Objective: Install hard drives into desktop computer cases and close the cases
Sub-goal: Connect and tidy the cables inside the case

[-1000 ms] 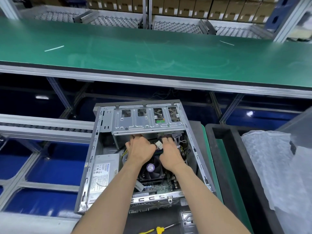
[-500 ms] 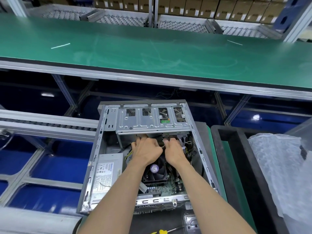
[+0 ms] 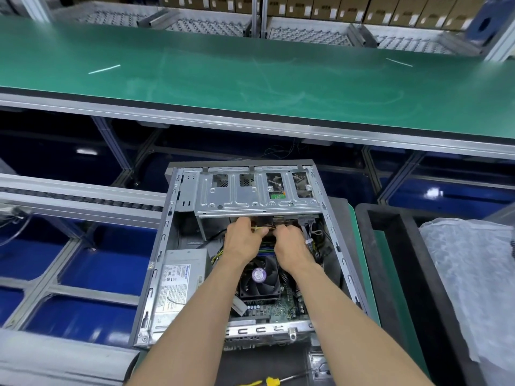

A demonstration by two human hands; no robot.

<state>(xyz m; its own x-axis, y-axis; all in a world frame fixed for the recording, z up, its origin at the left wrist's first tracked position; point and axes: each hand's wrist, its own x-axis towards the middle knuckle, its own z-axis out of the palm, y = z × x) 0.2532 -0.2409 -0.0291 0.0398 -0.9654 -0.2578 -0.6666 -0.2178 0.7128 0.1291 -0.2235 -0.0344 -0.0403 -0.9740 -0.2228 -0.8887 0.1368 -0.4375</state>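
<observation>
Both hands have pushed deeper into the open computer case (image 3: 167,254) over the last second, coming together under the drive cage (image 3: 256,196). Left hand (image 3: 243,240) curls its fingers round thin yellow wires (image 3: 257,229); right hand (image 3: 289,246) is curled too — what it grips is hidden. Any hard drive is hidden beneath the cage. Judging by this, cabling is underway — the case is not yet closed. A yellow-handled screwdriver (image 3: 271,381) lies on the bench.

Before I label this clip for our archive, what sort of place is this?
Most likely a computer assembly line in a factory. An open desktop case sits at the station below a long green conveyor belt, with rows of cardboard boxes on racks behind and a screwdriver at hand.
</observation>
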